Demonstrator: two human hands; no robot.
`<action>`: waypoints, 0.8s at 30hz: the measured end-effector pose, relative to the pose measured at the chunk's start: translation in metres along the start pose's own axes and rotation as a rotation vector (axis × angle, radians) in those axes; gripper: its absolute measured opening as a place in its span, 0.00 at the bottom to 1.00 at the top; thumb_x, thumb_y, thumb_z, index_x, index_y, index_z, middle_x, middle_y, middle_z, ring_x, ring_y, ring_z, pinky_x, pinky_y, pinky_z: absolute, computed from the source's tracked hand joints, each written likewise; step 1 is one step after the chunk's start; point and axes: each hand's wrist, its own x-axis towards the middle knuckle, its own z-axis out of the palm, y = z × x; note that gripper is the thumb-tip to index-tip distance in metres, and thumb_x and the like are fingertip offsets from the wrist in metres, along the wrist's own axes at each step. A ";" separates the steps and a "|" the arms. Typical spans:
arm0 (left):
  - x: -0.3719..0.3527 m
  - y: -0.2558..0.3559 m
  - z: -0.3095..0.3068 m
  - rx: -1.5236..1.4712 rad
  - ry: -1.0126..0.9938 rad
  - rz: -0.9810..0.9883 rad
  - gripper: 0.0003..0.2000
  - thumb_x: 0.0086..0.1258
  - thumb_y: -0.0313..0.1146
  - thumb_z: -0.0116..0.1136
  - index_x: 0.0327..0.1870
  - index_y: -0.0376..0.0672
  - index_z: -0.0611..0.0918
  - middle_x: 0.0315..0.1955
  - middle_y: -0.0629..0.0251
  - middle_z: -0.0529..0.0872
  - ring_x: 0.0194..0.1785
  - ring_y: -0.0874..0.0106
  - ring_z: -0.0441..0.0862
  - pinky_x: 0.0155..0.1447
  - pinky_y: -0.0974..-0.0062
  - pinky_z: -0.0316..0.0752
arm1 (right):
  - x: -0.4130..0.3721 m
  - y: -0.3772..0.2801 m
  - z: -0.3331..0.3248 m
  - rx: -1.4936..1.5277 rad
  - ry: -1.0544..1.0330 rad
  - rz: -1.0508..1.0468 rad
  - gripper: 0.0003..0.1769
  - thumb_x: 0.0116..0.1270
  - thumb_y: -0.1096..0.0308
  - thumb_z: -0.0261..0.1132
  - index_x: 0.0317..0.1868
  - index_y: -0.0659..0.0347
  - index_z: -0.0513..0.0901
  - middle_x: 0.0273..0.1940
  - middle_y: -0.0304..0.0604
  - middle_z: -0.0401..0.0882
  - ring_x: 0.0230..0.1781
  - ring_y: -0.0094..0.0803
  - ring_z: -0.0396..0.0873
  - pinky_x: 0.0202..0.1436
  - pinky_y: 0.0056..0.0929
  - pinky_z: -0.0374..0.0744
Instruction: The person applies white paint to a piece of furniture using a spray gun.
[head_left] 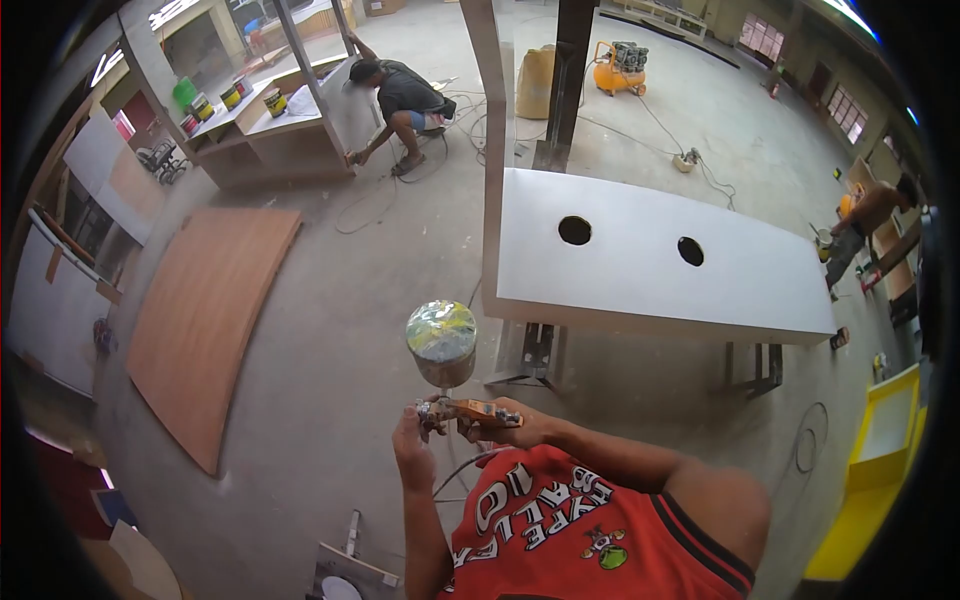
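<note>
In front of my chest I hold a spray gun (487,413) with an orange body and a metal front end. My right hand (512,428) is wrapped round its handle. The fingers of my left hand (412,437) are closed on the metal front end, partly hidden by it. Above the gun stands its round paint cup (441,345), its lid smeared with yellow, green and white paint. A dark hose (458,468) runs below the gun beside my red shirt.
A white panel (640,270) with two round holes rests on metal stands ahead right. A brown wooden sheet (205,330) lies at left. One person (405,105) crouches by a cabinet (275,155); another (870,225) stands far right. Hoses cross the floor near an orange compressor (620,70).
</note>
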 end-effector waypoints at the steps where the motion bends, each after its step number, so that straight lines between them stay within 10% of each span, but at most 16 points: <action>1: 0.012 0.005 -0.007 0.011 -0.007 0.000 0.25 0.87 0.44 0.40 0.59 0.28 0.81 0.42 0.61 0.86 0.42 0.78 0.80 0.46 0.77 0.74 | 0.010 -0.006 0.000 0.007 0.004 -0.010 0.14 0.77 0.60 0.65 0.52 0.61 0.79 0.38 0.33 0.78 0.37 0.21 0.72 0.42 0.24 0.75; 7: 0.093 0.046 -0.029 0.142 -0.147 0.090 0.25 0.87 0.47 0.38 0.61 0.30 0.78 0.40 0.62 0.84 0.44 0.75 0.79 0.49 0.75 0.74 | 0.076 -0.039 -0.016 -0.009 0.039 -0.164 0.13 0.77 0.62 0.64 0.54 0.60 0.79 0.42 0.34 0.79 0.44 0.25 0.75 0.53 0.29 0.76; 10: 0.139 0.048 -0.043 0.526 -0.166 0.586 0.29 0.85 0.56 0.39 0.61 0.35 0.77 0.41 0.57 0.83 0.44 0.65 0.81 0.48 0.68 0.77 | 0.099 -0.044 -0.025 0.026 0.056 -0.235 0.10 0.76 0.64 0.65 0.50 0.60 0.79 0.42 0.34 0.79 0.44 0.25 0.74 0.54 0.29 0.75; 15: 0.225 0.088 -0.074 0.877 -0.737 1.406 0.14 0.67 0.43 0.64 0.42 0.42 0.77 0.34 0.60 0.83 0.32 0.60 0.83 0.33 0.64 0.78 | 0.096 -0.086 -0.023 -0.043 0.025 -0.178 0.13 0.75 0.64 0.66 0.52 0.64 0.79 0.41 0.36 0.81 0.42 0.28 0.75 0.52 0.32 0.76; 21: 0.266 0.083 -0.076 0.688 -0.876 1.542 0.10 0.39 0.34 0.58 0.24 0.45 0.74 0.31 0.62 0.86 0.29 0.66 0.85 0.29 0.67 0.76 | 0.097 -0.095 0.012 -0.284 0.147 -0.285 0.16 0.74 0.65 0.65 0.58 0.62 0.78 0.45 0.50 0.85 0.46 0.46 0.82 0.51 0.39 0.77; 24: 0.260 0.060 -0.100 0.521 -0.976 1.194 0.10 0.57 0.41 0.63 0.30 0.44 0.83 0.38 0.58 0.90 0.39 0.59 0.89 0.44 0.58 0.83 | 0.105 -0.081 0.031 -0.341 0.241 -0.109 0.21 0.69 0.64 0.69 0.60 0.60 0.77 0.46 0.53 0.84 0.48 0.53 0.81 0.53 0.42 0.77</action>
